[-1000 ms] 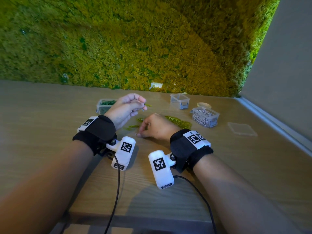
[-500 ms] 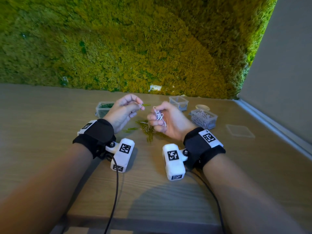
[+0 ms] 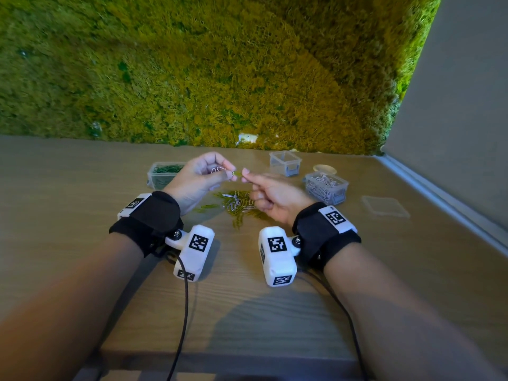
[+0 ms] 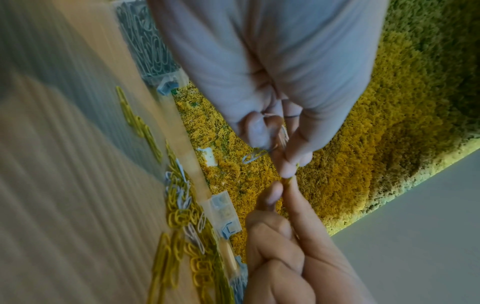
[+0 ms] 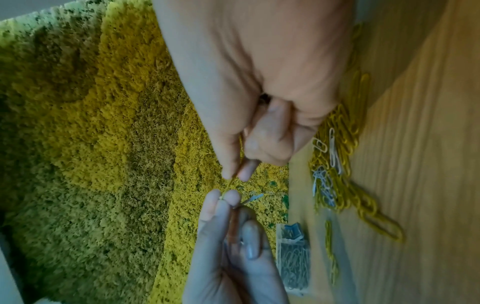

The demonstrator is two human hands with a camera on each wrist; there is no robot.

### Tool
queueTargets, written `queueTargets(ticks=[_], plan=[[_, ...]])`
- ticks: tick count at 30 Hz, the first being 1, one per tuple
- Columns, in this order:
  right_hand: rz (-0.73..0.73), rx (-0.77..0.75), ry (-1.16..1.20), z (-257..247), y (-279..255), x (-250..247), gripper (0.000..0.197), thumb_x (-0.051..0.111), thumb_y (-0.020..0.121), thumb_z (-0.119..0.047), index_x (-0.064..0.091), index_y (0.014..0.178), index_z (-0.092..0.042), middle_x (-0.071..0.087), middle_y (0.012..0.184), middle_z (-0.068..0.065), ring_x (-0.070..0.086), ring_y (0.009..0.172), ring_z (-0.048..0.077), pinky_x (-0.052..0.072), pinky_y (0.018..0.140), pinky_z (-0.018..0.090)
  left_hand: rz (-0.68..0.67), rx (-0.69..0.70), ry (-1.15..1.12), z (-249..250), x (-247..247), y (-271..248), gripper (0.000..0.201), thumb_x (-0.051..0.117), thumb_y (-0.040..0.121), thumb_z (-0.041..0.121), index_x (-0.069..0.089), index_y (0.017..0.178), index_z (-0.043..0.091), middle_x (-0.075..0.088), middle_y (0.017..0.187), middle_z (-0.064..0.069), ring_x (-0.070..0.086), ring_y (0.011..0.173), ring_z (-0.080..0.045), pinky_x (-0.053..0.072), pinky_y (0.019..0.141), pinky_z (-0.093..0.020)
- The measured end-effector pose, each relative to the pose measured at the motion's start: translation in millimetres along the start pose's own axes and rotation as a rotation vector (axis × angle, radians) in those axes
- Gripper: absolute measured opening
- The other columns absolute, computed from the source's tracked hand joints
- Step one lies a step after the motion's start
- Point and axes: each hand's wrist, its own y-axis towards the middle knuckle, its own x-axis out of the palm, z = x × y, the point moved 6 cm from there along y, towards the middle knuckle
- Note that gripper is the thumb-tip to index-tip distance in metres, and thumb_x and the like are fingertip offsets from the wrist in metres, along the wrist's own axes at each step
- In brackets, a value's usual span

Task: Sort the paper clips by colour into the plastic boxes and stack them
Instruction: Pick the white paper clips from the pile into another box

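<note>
Head view: left hand [image 3: 202, 174] raised above the surface [image 3: 82, 215], grip closed on white clips [image 3: 220, 169]; right hand [image 3: 270, 192] pinching a yellow clip [image 3: 238, 174] between the two. Mixed pile [image 3: 239, 204] on the surface below; green-clip box [image 3: 165, 174] at left, empty box [image 3: 286, 163] and white-clip box [image 3: 325, 187] at right.

Left wrist view: fingertips [image 4: 288, 168] of both hands meeting on the yellow clip, blurred.

Right wrist view: thumb and forefinger [image 5: 228, 170] clamped on the thin yellow wire [image 5: 232, 179].
</note>
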Motion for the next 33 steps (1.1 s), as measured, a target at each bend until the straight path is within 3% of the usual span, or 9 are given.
queueTargets(ticks=[5,7,11,16,19,22,26,30,33], plan=[[-0.023,-0.043,-0.035,-4.8,-1.0,-2.7,0.014,0.057,0.094,-0.015,0.059,0.083,-0.007,0.025,0.054,-0.007,0.024,0.037,0.002,0.018,0.029,0.014,0.002,-0.012,0.027,-1.2,-1.6,-0.1,0.009,0.059,0.088,0.006,0.059,0.094,0.013,0.067,0.073,0.008,0.051,0.078,-0.016,0.034,0.053,-0.014],[-0.051,-0.053,-0.050,-6.0,-1.8,-1.3,0.014,0.056,0.094,-0.013,0.058,0.082,-0.006,0.027,0.051,-0.008,0.024,0.037,0.001,0.018,0.029,0.013,0.004,-0.023,0.044,-2.6,-1.9,0.1,0.007,0.059,0.088,0.007,0.060,0.091,0.013,0.065,0.070,0.010,0.049,0.067,-0.007,0.034,0.054,-0.015],[-0.084,-0.067,-0.069,-8.1,-2.5,-0.6,0.015,0.054,0.095,-0.012,0.056,0.082,-0.005,0.028,0.046,-0.011,0.023,0.036,0.000,0.017,0.029,0.012,0.017,-0.043,0.078,-5.2,-3.2,0.9,0.008,0.058,0.090,0.006,0.059,0.090,0.013,0.065,0.069,0.012,0.054,0.065,0.001,0.035,0.055,-0.015],[-0.128,-0.027,-0.039,-7.2,-3.8,2.3,0.015,0.051,0.097,-0.012,0.056,0.084,-0.005,0.028,0.044,-0.012,0.024,0.035,-0.001,0.017,0.028,0.012,0.014,-0.046,0.031,-5.9,-1.0,1.2,0.009,0.058,0.089,0.004,0.060,0.088,0.013,0.064,0.073,0.007,0.058,0.070,-0.004,0.037,0.053,-0.012],[-0.168,-0.009,0.004,-6.4,-5.1,9.2,0.017,0.048,0.098,-0.013,0.056,0.084,-0.006,0.027,0.043,-0.013,0.023,0.034,-0.002,0.016,0.028,0.011,0.032,-0.038,-0.025,-6.6,0.7,1.0,0.011,0.057,0.088,0.000,0.059,0.087,0.011,0.058,0.080,-0.006,0.050,0.070,-0.010,0.034,0.050,-0.012],[-0.163,0.000,-0.007,-3.5,-5.8,10.2,0.017,0.051,0.097,-0.017,0.057,0.084,-0.007,0.028,0.044,-0.012,0.024,0.035,-0.001,0.016,0.029,0.011,0.022,-0.037,-0.003,-6.2,0.9,1.1,0.013,0.056,0.089,-0.003,0.059,0.086,0.010,0.057,0.078,-0.006,0.048,0.064,-0.007,0.032,0.049,-0.012],[-0.043,-0.047,-0.215,-3.5,-7.5,7.3,0.028,0.059,0.092,-0.033,0.057,0.077,-0.010,0.028,0.052,-0.007,0.025,0.038,0.003,0.017,0.031,0.014,0.040,-0.078,0.061,-9.0,-0.1,0.3,0.013,0.059,0.089,0.001,0.059,0.084,0.013,0.054,0.069,0.004,0.045,0.054,0.001,0.033,0.052,-0.014],[0.031,-0.071,-0.428,-11.4,-11.6,3.6,0.043,0.062,0.085,-0.052,0.062,0.080,-0.010,0.028,0.050,-0.008,0.025,0.041,0.007,0.019,0.036,0.018,0.110,-0.084,0.113,-10.0,-6.3,1.1,0.012,0.064,0.086,0.006,0.061,0.083,0.017,0.061,0.078,-0.002,0.050,0.065,-0.005,0.037,0.057,-0.015],[0.029,-0.088,-0.568,-10.3,-14.6,5.2,0.033,0.072,0.082,-0.039,0.063,0.087,-0.008,0.030,0.049,-0.007,0.026,0.040,0.008,0.019,0.038,0.019,0.078,-0.051,0.127,-7.6,-3.4,1.2,0.007,0.066,0.084,0.007,0.064,0.085,0.014,0.063,0.082,-0.004,0.053,0.064,-0.001,0.041,0.059,-0.010]])
